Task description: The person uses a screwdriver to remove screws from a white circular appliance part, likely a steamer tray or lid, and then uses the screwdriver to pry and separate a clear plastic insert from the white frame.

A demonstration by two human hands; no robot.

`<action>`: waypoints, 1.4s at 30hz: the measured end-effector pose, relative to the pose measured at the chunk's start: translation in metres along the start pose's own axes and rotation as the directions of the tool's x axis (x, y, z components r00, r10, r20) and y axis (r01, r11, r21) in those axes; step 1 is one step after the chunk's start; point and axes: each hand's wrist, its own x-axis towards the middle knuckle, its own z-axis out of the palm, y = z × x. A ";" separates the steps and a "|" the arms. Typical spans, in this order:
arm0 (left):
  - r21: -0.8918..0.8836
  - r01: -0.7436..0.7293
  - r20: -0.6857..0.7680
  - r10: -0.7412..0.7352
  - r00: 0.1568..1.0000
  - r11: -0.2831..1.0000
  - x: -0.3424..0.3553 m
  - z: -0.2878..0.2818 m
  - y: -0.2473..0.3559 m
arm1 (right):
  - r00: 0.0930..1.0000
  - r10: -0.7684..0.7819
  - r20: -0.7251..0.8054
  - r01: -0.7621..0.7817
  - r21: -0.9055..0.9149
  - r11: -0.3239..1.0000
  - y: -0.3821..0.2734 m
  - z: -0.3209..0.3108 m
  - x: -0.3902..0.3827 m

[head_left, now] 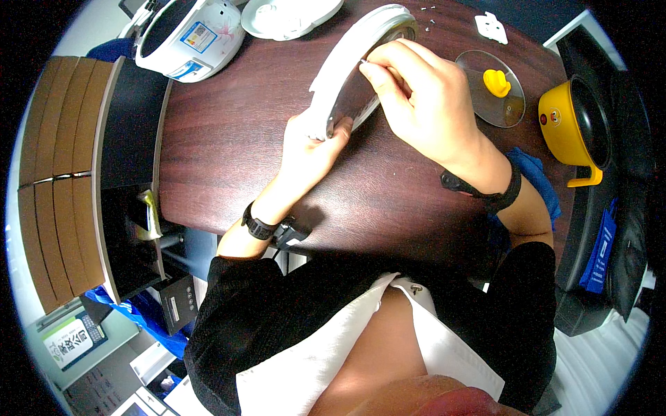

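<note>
A round white appliance lid (340,59) with a shiny metal inner face stands tilted on edge above the brown table (236,139). My left hand (309,149) grips its near lower rim, the thumb over the inner side. At the lid's inner face, toward its upper right, my right hand (433,104) is closed in a pinch between thumb and forefinger. A tiny pale bit shows at those fingertips, too small to name. Several small screw-like pieces (427,22) lie on the table beyond the lid.
A white cooker body (215,38) and a white round part (277,28) stand at the far left. To the right are a small white plate (490,28), a glass lid (483,104) with yellow knob, a yellow pot (562,121) and blue cloth (534,170). Cardboard boxes (62,125) line the left.
</note>
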 end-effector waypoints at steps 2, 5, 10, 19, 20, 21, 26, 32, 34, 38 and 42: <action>0.017 0.000 0.016 -0.001 1.000 1.000 0.000 0.000 -0.001 | 0.999 0.043 0.014 -0.043 -0.004 0.999 -0.004 -0.003 0.000; -0.002 0.015 0.009 -0.015 1.000 1.000 0.000 0.001 -0.001 | 0.998 0.062 0.021 -0.062 0.001 0.998 -0.006 -0.003 0.000; 0.012 0.007 0.010 -0.008 1.000 1.000 -0.001 0.001 0.000 | 0.992 0.113 0.058 -0.117 0.059 0.991 -0.004 -0.004 0.000; 0.005 0.008 0.005 -0.008 1.000 1.000 -0.001 0.000 -0.003 | 0.974 0.151 0.168 -0.167 0.086 0.982 -0.006 -0.009 0.003; 0.006 0.006 0.004 -0.006 1.000 1.000 -0.002 -0.001 -0.003 | 0.973 0.135 0.188 -0.141 0.020 0.990 -0.008 -0.011 0.005; 0.008 0.007 0.006 -0.007 1.000 1.000 -0.002 -0.001 -0.003 | 0.983 0.097 0.157 -0.093 -0.034 0.995 -0.008 -0.010 0.004; 0.014 -0.002 0.016 0.001 1.000 1.000 -0.001 -0.001 -0.003 | 0.997 -0.045 0.062 0.053 -0.134 0.990 0.000 -0.003 0.003; 0.014 -0.020 0.021 0.020 1.000 1.000 -0.001 0.000 -0.004 | 0.708 0.427 0.563 -0.702 0.627 0.337 0.005 -0.008 -0.002; 0.014 -0.005 0.032 0.005 0.999 1.000 -0.001 -0.001 -0.003 | 0.725 0.425 0.541 -0.688 0.596 0.414 0.004 -0.009 -0.001; -0.050 0.042 0.013 -0.042 0.999 0.998 -0.001 0.000 -0.004 | 0.934 0.258 0.248 -0.312 0.213 0.926 -0.002 -0.007 0.003; -0.023 0.065 0.013 -0.065 0.998 0.998 -0.002 -0.001 -0.002 | 0.989 -0.027 0.145 0.050 -0.157 0.986 -0.001 -0.012 0.006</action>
